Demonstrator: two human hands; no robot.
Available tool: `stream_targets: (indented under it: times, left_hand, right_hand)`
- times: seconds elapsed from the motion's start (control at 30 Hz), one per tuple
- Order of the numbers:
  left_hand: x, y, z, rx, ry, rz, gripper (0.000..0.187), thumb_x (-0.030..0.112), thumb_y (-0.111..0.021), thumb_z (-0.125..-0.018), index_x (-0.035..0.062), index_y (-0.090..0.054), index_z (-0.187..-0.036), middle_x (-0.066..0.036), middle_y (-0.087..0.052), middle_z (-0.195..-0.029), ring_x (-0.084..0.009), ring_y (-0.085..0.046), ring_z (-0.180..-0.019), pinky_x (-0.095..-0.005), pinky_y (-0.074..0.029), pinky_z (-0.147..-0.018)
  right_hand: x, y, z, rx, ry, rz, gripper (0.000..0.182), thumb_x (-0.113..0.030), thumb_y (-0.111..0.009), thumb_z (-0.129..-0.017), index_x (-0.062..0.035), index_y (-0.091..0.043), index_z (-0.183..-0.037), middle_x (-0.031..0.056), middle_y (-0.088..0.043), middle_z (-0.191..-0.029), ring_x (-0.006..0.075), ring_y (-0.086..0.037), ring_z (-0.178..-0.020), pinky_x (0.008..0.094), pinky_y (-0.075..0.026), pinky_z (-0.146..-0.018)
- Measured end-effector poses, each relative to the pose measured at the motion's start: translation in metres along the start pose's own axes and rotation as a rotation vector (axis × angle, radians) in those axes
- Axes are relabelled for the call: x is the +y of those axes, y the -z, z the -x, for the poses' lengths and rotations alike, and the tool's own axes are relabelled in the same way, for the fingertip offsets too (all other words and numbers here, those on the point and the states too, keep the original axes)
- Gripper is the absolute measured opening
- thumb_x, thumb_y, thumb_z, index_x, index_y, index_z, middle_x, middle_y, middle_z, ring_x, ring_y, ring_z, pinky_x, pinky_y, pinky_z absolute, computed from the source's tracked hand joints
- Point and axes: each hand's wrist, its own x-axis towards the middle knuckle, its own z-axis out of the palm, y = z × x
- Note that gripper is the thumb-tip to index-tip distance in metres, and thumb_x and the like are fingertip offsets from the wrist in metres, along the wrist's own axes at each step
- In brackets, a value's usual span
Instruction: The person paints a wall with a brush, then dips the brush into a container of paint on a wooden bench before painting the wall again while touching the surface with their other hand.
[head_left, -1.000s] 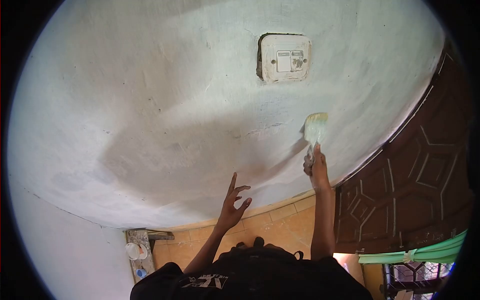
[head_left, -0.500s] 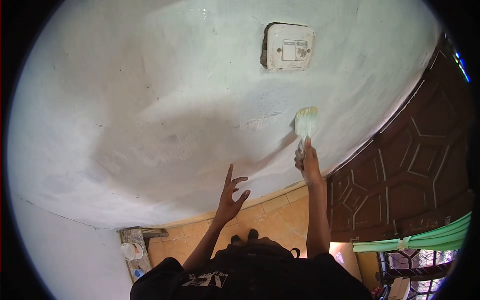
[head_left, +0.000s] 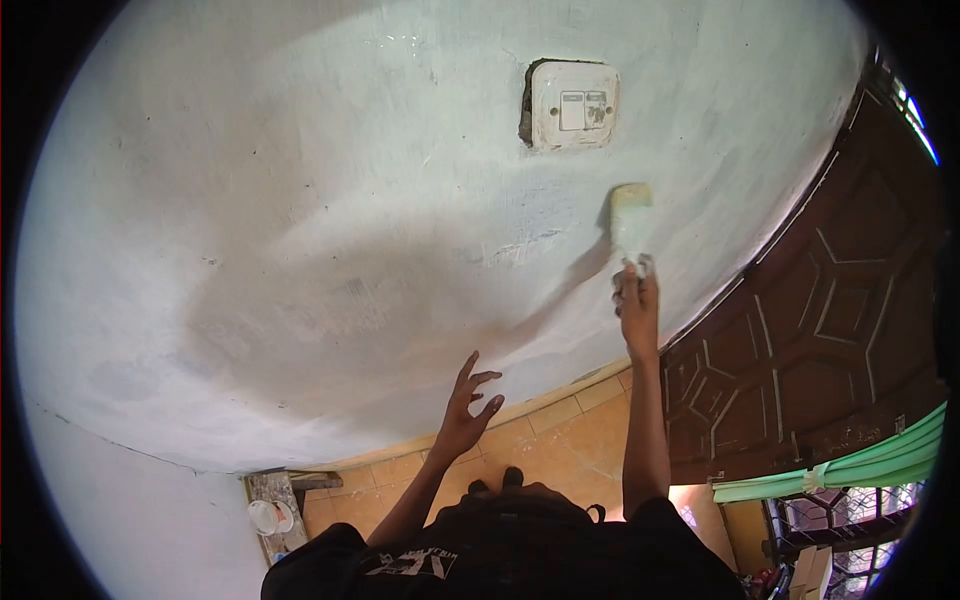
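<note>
My right hand (head_left: 637, 305) is wrapped round the handle of a paintbrush (head_left: 631, 215), its bristles pointing up against the wall (head_left: 420, 220). Pale paint coats the brush, with yellowish bristle showing at the tip. Lower and to the left, my left hand (head_left: 466, 412) is held up near the wall with its fingers spread and nothing in them. Above the brush sits a white light switch (head_left: 573, 104), smudged with paint, with a dark gap along its left edge. Patchy whitish paint covers the wall, and my shadow falls across it.
A dark panelled wooden door (head_left: 800, 320) stands on the right, with a green curtain (head_left: 860, 465) below it. A white container (head_left: 268, 517) rests on a wooden bench (head_left: 272, 488) at lower left. Orange tiles (head_left: 520, 440) cover the floor round my feet.
My right hand and the paintbrush have moved up and slightly right along the wall. My left hand is a little lower, still spread. The view has shifted slightly.
</note>
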Motion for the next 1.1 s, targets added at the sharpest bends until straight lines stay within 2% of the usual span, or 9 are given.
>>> stream_targets:
  times: [0.1,0.23,0.37,0.47,0.57,0.6,0.8,0.93,1.1]
  left_hand:
    - [-0.001,-0.004,0.005,-0.020,0.009,-0.011,0.036,0.014,-0.066,-0.090,0.0131,-0.056,-0.124,-0.013,-0.024,-0.155,-0.0293,-0.039,-0.135,-0.0424,-0.046,-0.097]
    - [-0.005,-0.007,0.010,-0.043,0.022,0.000,0.035,0.011,-0.064,-0.090,0.0110,-0.056,-0.124,-0.012,-0.029,-0.152,-0.0274,-0.041,-0.133,-0.0410,-0.047,-0.097]
    - [-0.010,-0.004,0.012,-0.044,0.015,-0.008,0.034,0.012,-0.064,-0.090,0.0109,-0.056,-0.124,-0.012,-0.033,-0.150,-0.0264,-0.042,-0.131,-0.0401,-0.047,-0.096]
    - [-0.010,-0.002,0.012,-0.052,0.053,0.012,0.034,0.013,-0.065,-0.091,0.0109,-0.056,-0.124,-0.011,-0.035,-0.148,-0.0258,-0.044,-0.130,-0.0388,-0.047,-0.095]
    - [-0.011,-0.003,0.011,-0.054,0.065,0.015,0.033,0.013,-0.065,-0.091,0.0110,-0.056,-0.123,-0.011,-0.037,-0.147,-0.0253,-0.045,-0.128,-0.0377,-0.047,-0.095]
    - [-0.013,-0.005,0.010,-0.059,0.062,0.021,0.034,0.015,-0.065,-0.091,0.0115,-0.056,-0.123,-0.011,-0.037,-0.147,-0.0252,-0.047,-0.126,-0.0384,-0.046,-0.095]
    - [-0.015,-0.026,-0.002,-0.045,0.046,0.019,0.032,0.016,-0.065,-0.091,0.0126,-0.057,-0.122,-0.010,-0.041,-0.144,-0.0234,-0.051,-0.122,-0.0382,-0.047,-0.094]
    - [-0.022,-0.049,-0.019,-0.016,0.040,0.033,0.030,0.015,-0.065,-0.091,0.0123,-0.058,-0.121,-0.008,-0.043,-0.142,-0.0216,-0.052,-0.121,-0.0372,-0.047,-0.093]
    - [-0.009,-0.100,-0.048,0.028,0.042,0.067,0.031,0.015,-0.065,-0.091,0.0121,-0.059,-0.121,-0.008,-0.042,-0.143,-0.0216,-0.052,-0.120,-0.0373,-0.047,-0.093]
  right_hand:
    - [0.042,-0.003,-0.003,-0.166,-0.176,-0.066,0.029,-0.035,-0.041,-0.104,-0.0083,-0.049,-0.095,-0.0071,-0.035,-0.066,0.0012,-0.032,-0.054,0.0194,-0.028,-0.044]
    - [0.084,0.005,0.035,-0.199,-0.257,-0.055,0.031,-0.038,-0.040,-0.103,-0.0102,-0.047,-0.090,-0.0084,-0.033,-0.064,0.0004,-0.030,-0.053,0.0191,-0.027,-0.044]
    - [0.078,0.010,0.041,-0.114,-0.160,-0.078,0.032,-0.039,-0.041,-0.103,-0.0112,-0.046,-0.088,-0.0080,-0.033,-0.063,0.0005,-0.031,-0.051,0.0195,-0.027,-0.044]
    - [0.028,0.001,0.009,-0.064,-0.101,-0.108,0.034,-0.041,-0.043,-0.102,-0.0129,-0.044,-0.084,-0.0074,-0.035,-0.062,0.0011,-0.031,-0.050,0.0196,-0.027,-0.043]
    - [0.042,-0.009,-0.010,-0.053,-0.227,-0.149,0.034,-0.041,-0.044,-0.102,-0.0136,-0.043,-0.081,-0.0077,-0.035,-0.061,0.0012,-0.031,-0.049,0.0194,-0.026,-0.043]
    - [0.069,-0.003,-0.012,-0.187,-0.216,-0.274,0.032,-0.038,-0.045,-0.102,-0.0143,-0.043,-0.080,-0.0083,-0.034,-0.061,0.0011,-0.030,-0.049,0.0193,-0.025,-0.043]
    - [0.109,0.021,0.037,-0.214,-0.330,-0.278,0.034,-0.042,-0.048,-0.100,-0.0148,-0.045,-0.080,-0.0075,-0.034,-0.058,0.0025,-0.029,-0.047,0.0203,-0.021,-0.043]
    - [0.065,0.035,0.001,-0.213,-0.216,-0.387,0.031,-0.038,-0.048,-0.101,-0.0130,-0.045,-0.083,-0.0072,-0.035,-0.058,0.0024,-0.029,-0.047,0.0197,-0.021,-0.042]
    - [0.115,0.055,-0.052,-0.381,-0.270,-0.558,0.032,-0.040,-0.049,-0.100,-0.0137,-0.044,-0.084,-0.0068,-0.031,-0.059,0.0030,-0.026,-0.046,0.0210,-0.018,-0.042]
